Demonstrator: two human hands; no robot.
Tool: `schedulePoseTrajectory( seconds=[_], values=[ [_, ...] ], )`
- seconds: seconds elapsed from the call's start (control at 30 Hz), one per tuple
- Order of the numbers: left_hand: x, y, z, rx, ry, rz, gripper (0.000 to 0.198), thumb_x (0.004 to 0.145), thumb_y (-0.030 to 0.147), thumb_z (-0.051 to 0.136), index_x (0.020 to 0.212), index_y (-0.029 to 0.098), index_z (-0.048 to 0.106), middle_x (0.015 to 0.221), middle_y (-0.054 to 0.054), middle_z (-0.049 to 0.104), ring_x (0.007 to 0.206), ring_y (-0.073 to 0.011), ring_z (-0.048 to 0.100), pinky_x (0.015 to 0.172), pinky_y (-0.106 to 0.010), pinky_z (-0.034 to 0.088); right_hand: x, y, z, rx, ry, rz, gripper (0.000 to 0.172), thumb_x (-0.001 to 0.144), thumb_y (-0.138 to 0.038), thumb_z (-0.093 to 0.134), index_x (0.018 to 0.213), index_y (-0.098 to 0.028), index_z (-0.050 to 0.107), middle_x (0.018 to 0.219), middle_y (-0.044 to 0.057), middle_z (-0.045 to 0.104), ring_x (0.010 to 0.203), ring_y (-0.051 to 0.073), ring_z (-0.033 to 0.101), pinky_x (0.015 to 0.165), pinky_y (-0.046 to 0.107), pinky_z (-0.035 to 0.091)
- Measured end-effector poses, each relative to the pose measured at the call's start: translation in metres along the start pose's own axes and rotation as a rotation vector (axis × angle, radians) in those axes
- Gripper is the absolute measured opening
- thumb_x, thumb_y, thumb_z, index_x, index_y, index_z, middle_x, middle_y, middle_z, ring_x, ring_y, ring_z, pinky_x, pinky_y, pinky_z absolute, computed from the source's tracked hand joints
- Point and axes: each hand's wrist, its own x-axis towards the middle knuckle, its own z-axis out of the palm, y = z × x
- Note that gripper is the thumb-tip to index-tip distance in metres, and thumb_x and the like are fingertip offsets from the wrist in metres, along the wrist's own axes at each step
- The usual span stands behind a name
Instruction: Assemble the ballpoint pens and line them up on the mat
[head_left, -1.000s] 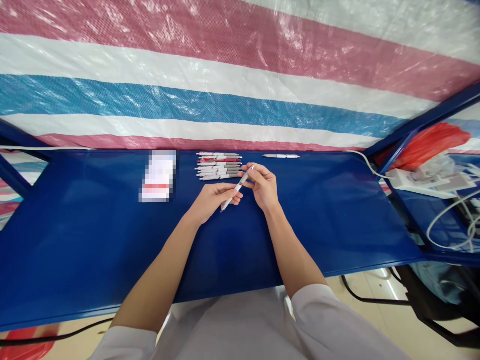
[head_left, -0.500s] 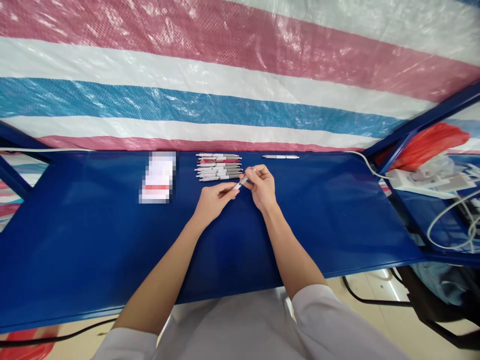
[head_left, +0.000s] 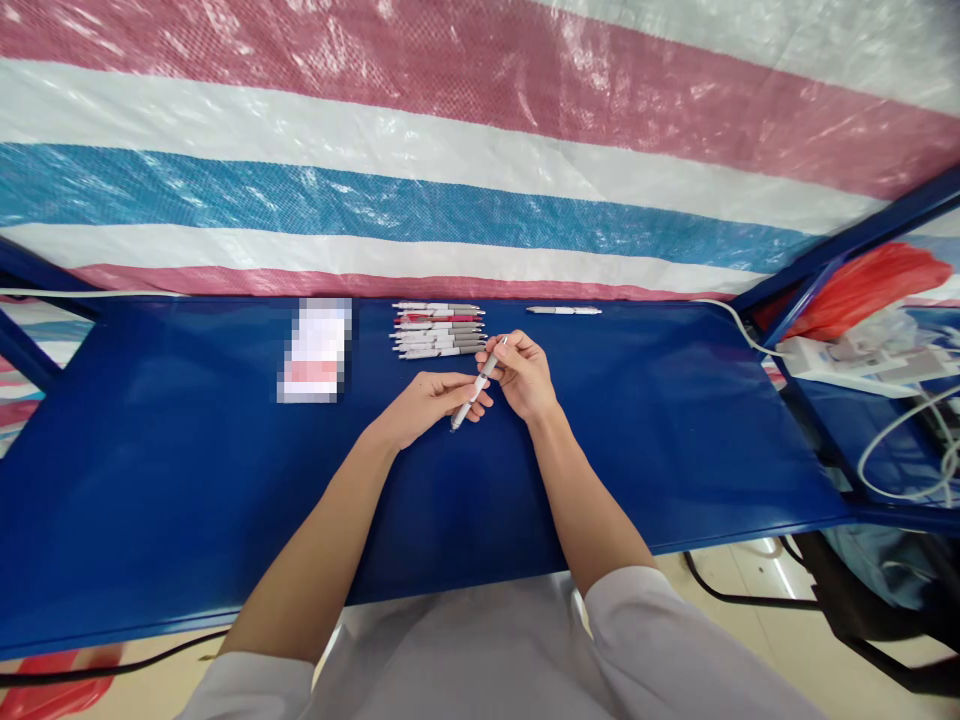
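A white and grey pen [head_left: 478, 386] is held at a slant between both hands, above the blue table. My left hand [head_left: 429, 403] pinches its lower white part, with the clicker end sticking out toward me. At the grey tip end, the fingers of my right hand [head_left: 523, 374] are closed on the same pen. Just beyond my hands lies a row of several pens [head_left: 439, 335], side by side, one of them red. A single pen [head_left: 564, 310] rests apart from them near the back edge.
A blurred white and red item [head_left: 315, 350] lies on the blue table [head_left: 187, 480] at the left. Striped sheeting hangs behind. Off the right end are a red bag [head_left: 870, 285], a white power strip [head_left: 840, 368] and looped cables.
The pen in my hands now shows more of its length, its clicker end out past my left fingers. My left hand has shifted slightly along it. The view has moved a little.
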Motion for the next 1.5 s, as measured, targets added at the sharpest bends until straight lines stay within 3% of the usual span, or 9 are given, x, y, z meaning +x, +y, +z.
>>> schedulePoseTrajectory(
  seconds=[0.1, 0.23, 0.37, 0.6, 0.93, 1.1, 1.33, 1.4, 1.5],
  values=[
    [0.001, -0.001, 0.001, 0.088, 0.056, 0.047, 0.037, 0.081, 0.048, 0.072, 0.102, 0.018, 0.076, 0.093, -0.010, 0.076, 0.077, -0.0204, 0.071, 0.071, -0.034, 0.058, 0.000, -0.001, 0.001, 0.003, 0.020, 0.003, 0.035, 0.058, -0.035, 0.089, 0.067, -0.022, 0.057, 0.075, -0.006, 0.072, 0.064, 0.011, 0.071, 0.055, 0.019, 0.060],
    [0.005, -0.008, 0.003, 0.253, 0.220, 0.159, 0.035, 0.079, 0.046, 0.073, 0.100, 0.018, 0.075, 0.084, -0.006, 0.076, 0.071, -0.0188, 0.070, 0.067, -0.030, 0.057, 0.001, -0.002, 0.003, -0.028, 0.084, -0.011, 0.040, 0.056, -0.035, 0.090, 0.067, -0.022, 0.053, 0.074, -0.007, 0.070, 0.065, 0.010, 0.071, 0.056, 0.019, 0.060],
    [0.007, -0.011, 0.007, 0.353, 0.347, 0.236, 0.034, 0.078, 0.042, 0.073, 0.103, 0.019, 0.075, 0.090, -0.005, 0.076, 0.075, -0.0182, 0.069, 0.072, -0.029, 0.056, 0.001, -0.002, 0.004, -0.053, 0.109, -0.033, 0.039, 0.059, -0.035, 0.088, 0.070, -0.022, 0.053, 0.076, -0.008, 0.068, 0.067, 0.009, 0.070, 0.059, 0.019, 0.060],
    [0.005, -0.002, 0.003, 0.310, 0.121, 0.151, 0.037, 0.087, 0.050, 0.062, 0.089, 0.015, 0.074, 0.080, -0.006, 0.074, 0.065, -0.0160, 0.067, 0.067, -0.029, 0.057, 0.000, -0.003, 0.002, -0.041, 0.033, -0.001, 0.029, 0.063, -0.032, 0.086, 0.080, -0.024, 0.064, 0.075, -0.008, 0.068, 0.070, 0.009, 0.070, 0.060, 0.017, 0.058],
    [0.001, 0.000, -0.001, 0.059, -0.013, 0.038, 0.036, 0.085, 0.049, 0.068, 0.098, 0.016, 0.073, 0.092, -0.011, 0.076, 0.072, -0.0190, 0.070, 0.067, -0.031, 0.057, -0.002, -0.004, -0.003, -0.028, -0.045, 0.020, 0.024, 0.066, -0.033, 0.084, 0.086, -0.024, 0.074, 0.089, -0.002, 0.077, 0.085, 0.014, 0.074, 0.072, 0.024, 0.062],
    [0.003, -0.002, 0.001, 0.152, 0.074, 0.102, 0.032, 0.083, 0.046, 0.069, 0.096, 0.017, 0.075, 0.088, -0.008, 0.076, 0.071, -0.0177, 0.069, 0.071, -0.031, 0.056, -0.001, -0.005, -0.002, -0.060, 0.000, 0.025, 0.030, 0.059, -0.036, 0.088, 0.079, -0.023, 0.070, 0.079, -0.003, 0.075, 0.076, 0.014, 0.073, 0.065, 0.024, 0.062],
    [0.007, -0.011, 0.007, 0.569, 0.440, 0.310, 0.028, 0.083, 0.038, 0.068, 0.104, 0.021, 0.075, 0.088, -0.002, 0.076, 0.072, -0.0175, 0.067, 0.073, -0.029, 0.052, 0.000, -0.004, 0.004, -0.073, 0.103, -0.060, 0.034, 0.060, -0.031, 0.088, 0.065, -0.022, 0.055, 0.074, -0.006, 0.069, 0.071, 0.011, 0.071, 0.061, 0.021, 0.059],
    [0.007, -0.010, 0.008, 0.544, 0.416, 0.292, 0.029, 0.083, 0.040, 0.067, 0.103, 0.020, 0.075, 0.085, -0.002, 0.076, 0.072, -0.0179, 0.068, 0.074, -0.029, 0.052, 0.000, -0.003, 0.003, -0.090, 0.096, -0.067, 0.032, 0.062, -0.032, 0.086, 0.069, -0.023, 0.057, 0.074, -0.006, 0.070, 0.072, 0.011, 0.071, 0.062, 0.020, 0.059],
    [0.005, -0.006, 0.006, 0.360, 0.262, 0.200, 0.032, 0.083, 0.046, 0.067, 0.097, 0.018, 0.076, 0.082, -0.004, 0.076, 0.071, -0.0185, 0.070, 0.075, -0.031, 0.055, 0.000, -0.003, 0.001, -0.089, 0.056, -0.054, 0.029, 0.062, -0.036, 0.086, 0.076, -0.024, 0.064, 0.077, -0.005, 0.072, 0.075, 0.012, 0.072, 0.064, 0.022, 0.060]
  ],
)
